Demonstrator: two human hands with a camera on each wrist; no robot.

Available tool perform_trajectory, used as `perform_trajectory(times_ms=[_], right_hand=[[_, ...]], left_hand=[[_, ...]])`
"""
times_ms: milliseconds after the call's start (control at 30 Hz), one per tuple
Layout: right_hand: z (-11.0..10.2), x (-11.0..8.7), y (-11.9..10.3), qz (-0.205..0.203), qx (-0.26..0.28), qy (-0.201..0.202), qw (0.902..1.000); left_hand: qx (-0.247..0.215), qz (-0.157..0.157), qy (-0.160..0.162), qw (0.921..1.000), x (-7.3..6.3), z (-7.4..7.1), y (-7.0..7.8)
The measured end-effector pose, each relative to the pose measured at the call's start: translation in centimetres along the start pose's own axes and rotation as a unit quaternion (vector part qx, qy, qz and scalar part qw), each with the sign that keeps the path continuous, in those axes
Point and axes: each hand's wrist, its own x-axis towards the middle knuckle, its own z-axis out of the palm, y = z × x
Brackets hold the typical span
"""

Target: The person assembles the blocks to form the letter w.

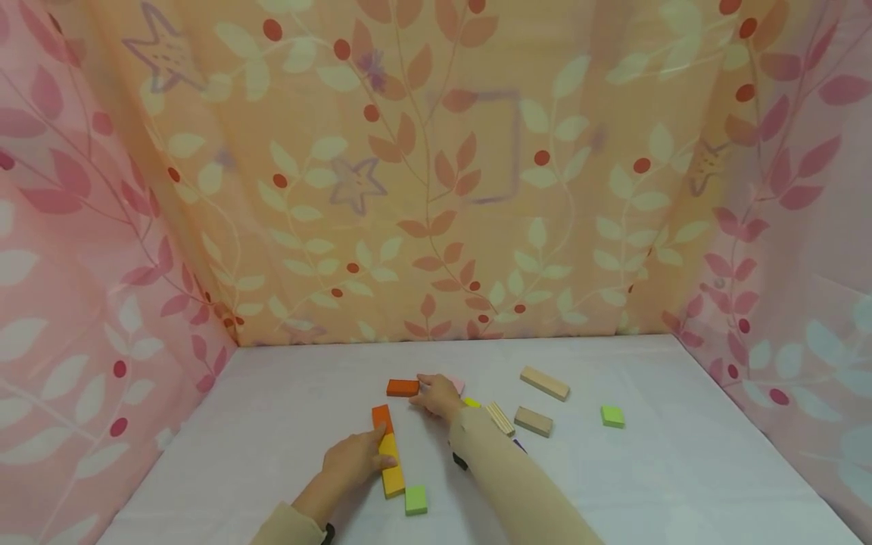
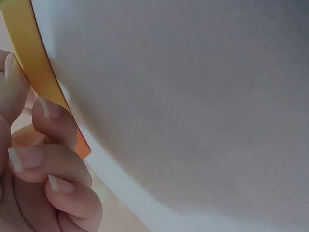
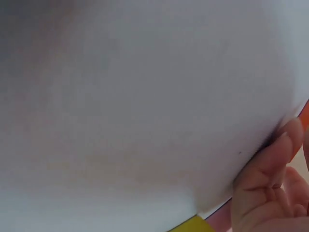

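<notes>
In the head view, my left hand [image 1: 354, 458] holds the upper yellow block [image 1: 387, 446] in a short row, index finger near its top and thumb lower down. An orange block [image 1: 381, 416] meets it at the far end, and another yellow block [image 1: 393, 483] at the near end. The left wrist view shows thumb and curled fingers [image 2: 53, 159] along the row's edge. Farther off, my right hand [image 1: 439, 395] pinches the right end of a red-orange block [image 1: 402, 388]. Only a sliver of that block [image 3: 304, 118] shows in the right wrist view.
A green block [image 1: 415, 500] stands beside the row's near end. Right of my right hand lie a pink block [image 1: 458, 385], a yellow piece [image 1: 471, 403], a ridged pale piece [image 1: 500, 418], two wooden blocks [image 1: 545, 384] and another green block [image 1: 612, 416]. Patterned cloth [image 1: 436, 227] encloses the table.
</notes>
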Motion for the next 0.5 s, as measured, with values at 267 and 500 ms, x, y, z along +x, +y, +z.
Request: perform_trajectory(times_ms=[267,500], right_hand=[[0.08,0.23,-0.01,-0.018,-0.052,0.017,0.9983],[0.40,0.57,-0.07,-0.018,-0.064,0.018,0.9977]], left_hand=[[0.010,-0.003,0.003,0.9999,0.16,0.22,-0.08],[0.016,-0.004,0.006,0.9999,0.21,0.34,-0.03]])
